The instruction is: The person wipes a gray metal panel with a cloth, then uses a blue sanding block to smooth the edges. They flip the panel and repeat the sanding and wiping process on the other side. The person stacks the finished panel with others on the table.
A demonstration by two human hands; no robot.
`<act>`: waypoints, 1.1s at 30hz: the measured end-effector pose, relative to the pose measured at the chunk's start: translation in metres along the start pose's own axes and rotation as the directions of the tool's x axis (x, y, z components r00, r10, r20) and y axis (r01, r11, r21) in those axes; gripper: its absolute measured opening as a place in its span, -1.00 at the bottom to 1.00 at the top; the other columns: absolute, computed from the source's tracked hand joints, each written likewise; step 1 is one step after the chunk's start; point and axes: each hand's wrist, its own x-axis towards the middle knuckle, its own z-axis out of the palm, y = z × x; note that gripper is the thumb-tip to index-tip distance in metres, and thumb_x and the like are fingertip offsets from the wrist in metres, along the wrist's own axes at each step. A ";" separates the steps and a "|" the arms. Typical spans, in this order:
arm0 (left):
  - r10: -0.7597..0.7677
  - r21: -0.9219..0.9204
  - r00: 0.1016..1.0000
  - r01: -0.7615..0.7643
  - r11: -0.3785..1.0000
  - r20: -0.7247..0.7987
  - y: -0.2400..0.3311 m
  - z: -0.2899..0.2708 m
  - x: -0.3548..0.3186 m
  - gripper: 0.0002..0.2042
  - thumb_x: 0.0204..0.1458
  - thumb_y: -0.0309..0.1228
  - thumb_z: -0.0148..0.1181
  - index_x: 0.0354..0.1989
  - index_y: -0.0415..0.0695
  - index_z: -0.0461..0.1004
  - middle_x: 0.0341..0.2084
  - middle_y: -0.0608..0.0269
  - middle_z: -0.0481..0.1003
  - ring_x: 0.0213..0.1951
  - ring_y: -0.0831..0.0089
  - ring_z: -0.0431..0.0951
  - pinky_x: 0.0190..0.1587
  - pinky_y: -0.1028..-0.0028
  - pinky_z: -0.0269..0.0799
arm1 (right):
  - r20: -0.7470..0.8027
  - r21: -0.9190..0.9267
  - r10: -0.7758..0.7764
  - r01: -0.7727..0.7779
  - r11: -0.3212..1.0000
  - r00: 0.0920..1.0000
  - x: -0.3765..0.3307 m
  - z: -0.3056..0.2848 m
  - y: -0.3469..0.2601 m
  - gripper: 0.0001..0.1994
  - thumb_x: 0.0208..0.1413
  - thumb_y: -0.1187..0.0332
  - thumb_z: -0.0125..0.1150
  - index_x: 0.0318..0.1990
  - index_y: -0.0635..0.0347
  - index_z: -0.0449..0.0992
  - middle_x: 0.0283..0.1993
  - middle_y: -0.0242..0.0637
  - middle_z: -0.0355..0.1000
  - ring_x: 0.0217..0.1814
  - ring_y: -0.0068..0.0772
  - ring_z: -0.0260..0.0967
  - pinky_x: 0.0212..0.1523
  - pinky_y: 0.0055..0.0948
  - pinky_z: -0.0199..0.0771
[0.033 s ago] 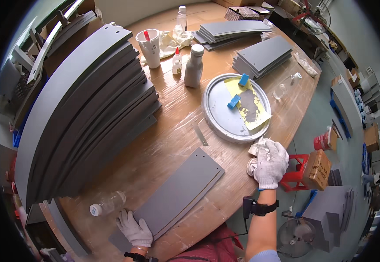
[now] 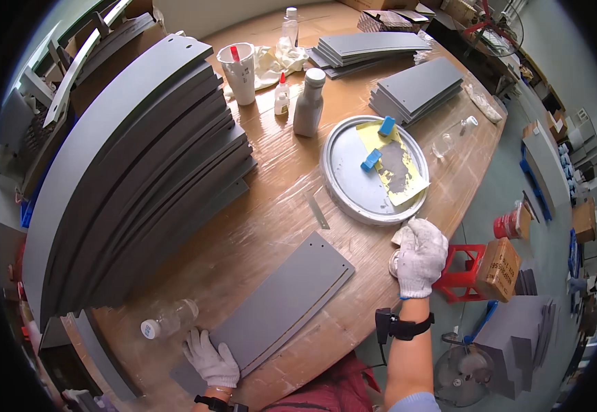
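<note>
A flat grey panel (image 2: pixel 278 299) with a narrow slot along one long edge and small holes at its far end lies in front of me. My left hand (image 2: pixel 210 360), in a white work glove, rests flat on its near left corner with the fingers spread. At the table's right edge, my gloved right hand (image 2: pixel 422 254) is closed, its fingers curled downward. What it grips is hidden beneath the glove. A crumpled whitish cloth (image 2: pixel 398 237) shows just past its fingers, and a small round whitish thing (image 2: pixel 394 264) shows beside it.
Tall stacked curved grey panels (image 2: pixel 133 172) stand at left. A clear bottle (image 2: pixel 169 319) lies by my left hand. Beyond my right hand is a round lidded tub (image 2: pixel 336 182) bearing yellow sandpaper (image 2: pixel 418 190) and blue blocks (image 2: pixel 387 126). A grey bottle (image 2: pixel 308 106) and foam cup (image 2: pixel 239 79) stand farther back.
My right hand has curled its fingers more tightly and shifted slightly left, covering more of the cloth. The left hand and the panel stay in place.
</note>
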 end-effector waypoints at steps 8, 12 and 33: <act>-0.007 -0.006 0.994 0.008 1.000 0.109 0.009 -0.015 0.010 -0.48 0.13 -0.21 0.02 0.20 -0.30 0.27 0.25 -0.30 0.26 0.31 -0.26 0.20 0.41 -0.23 -0.07 | 0.550 -0.101 -0.150 0.243 0.965 0.822 0.030 0.129 -0.116 -0.83 0.19 0.32 0.14 -0.17 0.12 0.61 -0.21 -0.15 0.62 -0.13 -0.03 0.61 -0.11 -0.09 0.60; 0.003 0.002 0.999 -0.003 1.000 0.047 0.003 -0.008 0.008 -0.46 0.01 -0.23 0.12 0.11 -0.34 0.29 0.19 -0.32 0.27 0.27 -0.27 0.21 0.38 -0.24 -0.05 | 0.623 -0.087 -0.029 0.106 0.991 0.782 0.041 0.134 -0.139 -0.80 0.20 0.34 0.11 -0.11 0.13 0.61 -0.13 -0.05 0.61 -0.01 -0.01 0.60 -0.03 -0.04 0.59; 0.018 0.040 1.000 -0.018 0.999 -0.008 -0.002 0.007 -0.001 -0.47 0.16 -0.21 -0.01 0.23 -0.32 0.25 0.26 -0.33 0.25 0.30 -0.29 0.19 0.42 -0.21 -0.07 | 0.176 0.316 -0.105 0.044 0.948 0.979 -0.119 0.030 0.013 -0.76 0.08 0.43 0.35 -0.06 0.03 0.67 -0.32 -0.20 0.53 -0.34 -0.14 0.52 -0.31 -0.25 0.54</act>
